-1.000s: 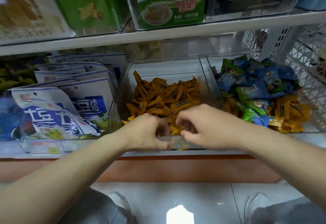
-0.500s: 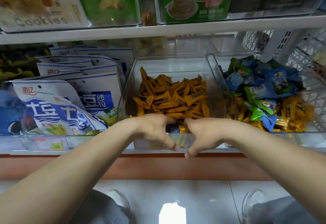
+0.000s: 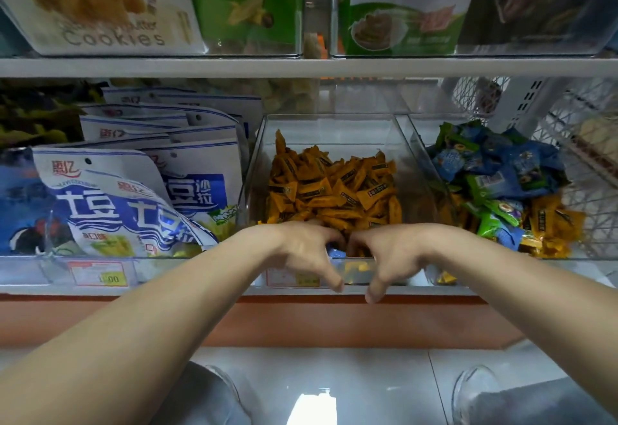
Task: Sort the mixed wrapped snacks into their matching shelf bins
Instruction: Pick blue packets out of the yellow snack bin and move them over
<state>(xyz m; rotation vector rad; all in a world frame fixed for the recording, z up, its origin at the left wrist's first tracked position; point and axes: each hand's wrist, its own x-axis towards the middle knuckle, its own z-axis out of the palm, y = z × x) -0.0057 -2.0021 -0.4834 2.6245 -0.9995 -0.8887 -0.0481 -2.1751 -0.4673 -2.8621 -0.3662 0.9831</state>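
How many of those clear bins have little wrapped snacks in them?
2. The middle clear bin holds orange ones; the right clear bin beside it holds blue, green and orange mixed. Others may be hidden behind or outside the view.

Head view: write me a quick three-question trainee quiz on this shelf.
1. True or false: the middle bin holds mostly green snacks.
2. Which bin holds the mixed snacks? A left, B middle, C right.
3. Fill in: the left hand and right hand reach over the front wall of the ___ bin.
Key: 1 false, it holds orange snacks; 2 C, the right bin; 3 middle.
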